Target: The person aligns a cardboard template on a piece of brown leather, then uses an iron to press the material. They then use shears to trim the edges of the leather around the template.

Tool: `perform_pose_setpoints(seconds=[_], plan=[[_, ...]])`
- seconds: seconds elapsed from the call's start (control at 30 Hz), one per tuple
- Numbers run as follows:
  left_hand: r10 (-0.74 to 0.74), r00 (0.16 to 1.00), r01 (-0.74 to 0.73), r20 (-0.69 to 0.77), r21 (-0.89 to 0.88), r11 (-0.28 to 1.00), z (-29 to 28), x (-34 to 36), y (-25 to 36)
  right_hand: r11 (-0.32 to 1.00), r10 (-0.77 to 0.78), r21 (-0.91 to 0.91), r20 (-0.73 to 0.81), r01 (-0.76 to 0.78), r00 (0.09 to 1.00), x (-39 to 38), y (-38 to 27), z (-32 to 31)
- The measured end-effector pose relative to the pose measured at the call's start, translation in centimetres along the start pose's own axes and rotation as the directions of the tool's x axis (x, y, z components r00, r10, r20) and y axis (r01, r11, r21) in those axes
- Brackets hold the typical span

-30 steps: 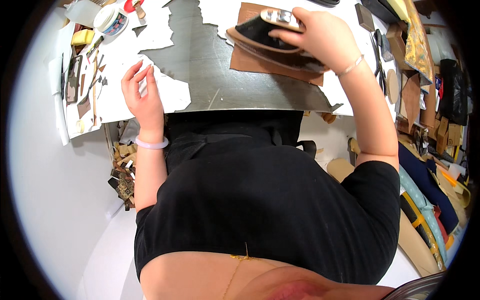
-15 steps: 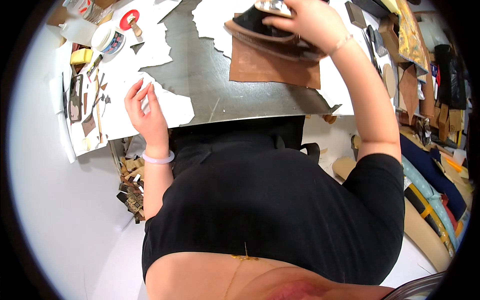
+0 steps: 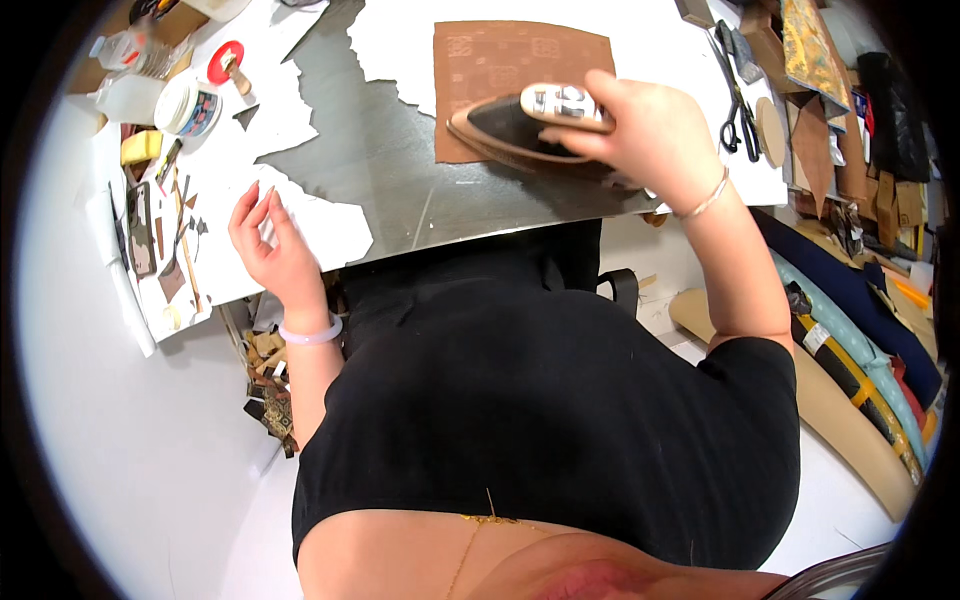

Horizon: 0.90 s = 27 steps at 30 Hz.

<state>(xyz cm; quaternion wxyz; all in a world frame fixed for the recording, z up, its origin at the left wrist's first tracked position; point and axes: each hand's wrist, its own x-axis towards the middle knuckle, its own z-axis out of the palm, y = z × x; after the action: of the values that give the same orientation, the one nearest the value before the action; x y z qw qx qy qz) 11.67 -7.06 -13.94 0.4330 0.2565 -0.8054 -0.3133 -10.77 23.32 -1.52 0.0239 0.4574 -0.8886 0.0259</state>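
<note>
My right hand is closed round the handle of a clothes iron with a dark body and a pale, patterned handle top. The iron's tip points left, over the near part of a brown leather sheet with faint embossed patterns. The far part of the sheet shows uncovered. Part of the iron reaches past the sheet's near right edge. My left hand holds nothing; its fingers are loosely bent and apart, beside torn white paper at the table's near left.
A grey table surface shows between the papers. At left are a white tub, a red lid with a brush, a yellow sponge and a phone. Black scissors lie right of the sheet; several fabric rolls stand beyond.
The iron has moved in my right hand from the far part of the leather toward its near edge, uncovering the embossed area. The view has shifted slightly. My left hand keeps its pose.
</note>
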Motion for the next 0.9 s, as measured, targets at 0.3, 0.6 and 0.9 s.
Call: perform_pose_setpoints(seconds=[0.3,0.6,0.9], plan=[[-0.022,0.999,0.023,0.037,-0.012,1.0,-0.3,0.2,0.1,0.998,-0.049,0.042,-0.086,0.053,0.995,2.9,4.3,-2.5],[-0.099,0.989,0.113,0.108,-0.139,0.984,-0.5,0.1,-0.1,0.805,0.236,0.58,-0.507,0.125,0.829,16.6,9.1,-8.9],[-0.16,0.984,0.167,0.08,-0.085,0.982,0.4,-0.2,0.6,0.801,0.253,0.583,-0.539,0.138,0.804,25.3,15.6,-1.9]])
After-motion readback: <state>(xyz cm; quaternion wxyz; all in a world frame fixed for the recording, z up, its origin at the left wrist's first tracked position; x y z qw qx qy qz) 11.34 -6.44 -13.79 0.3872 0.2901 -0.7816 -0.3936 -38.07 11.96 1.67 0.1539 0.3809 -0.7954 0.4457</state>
